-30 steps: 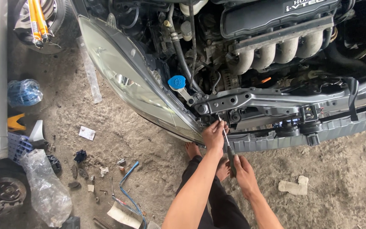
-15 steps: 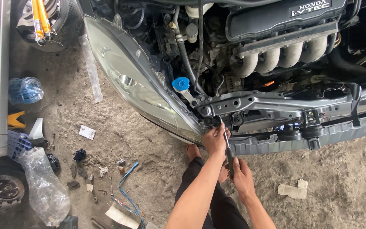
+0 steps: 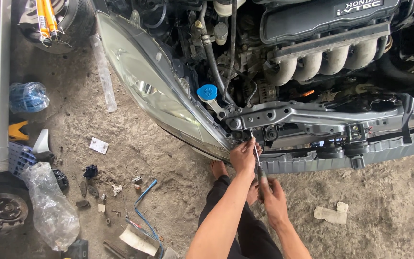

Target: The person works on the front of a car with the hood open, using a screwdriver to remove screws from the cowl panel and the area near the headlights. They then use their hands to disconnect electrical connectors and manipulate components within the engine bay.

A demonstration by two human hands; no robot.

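Head view, looking down at the front of a car with the bonnet open and the bumper off.

Left hand [image 3: 243, 156] is raised to the corner where the headlight [image 3: 156, 88] meets the grey metal crossbar [image 3: 307, 117]. Its grip is closed around the upper shaft of a long screwdriver [image 3: 257, 160], fingers curled, steadying the tip just under the crossbar's left end. Whether the tip sits on a screw cannot be told; that spot is small and shadowed.

Right hand [image 3: 273, 192] is lower, just below the left one. Its grip is clenched on the screwdriver's handle end. The tool runs near upright between the two hands, tilted slightly.

Around the work:
- Blue cap [image 3: 207, 92] on a filler neck, just above and left of the crossbar's end.
- Engine with pale intake pipes [image 3: 331, 60], upper right, well back from the hands.
- Grey lower rail [image 3: 360, 156] runs right from the hands, below the crossbar.
- A bare foot [image 3: 218, 168] on the concrete floor [image 3: 384, 192], just left of the hands; dark trousers below the arms.

Floor litter, well apart from the hands: clear plastic bag [image 3: 49, 206] at lower left, blue strap [image 3: 142, 211] near it, crumpled rag [image 3: 331, 213] at lower right, small dark parts scattered between the bag and the foot.
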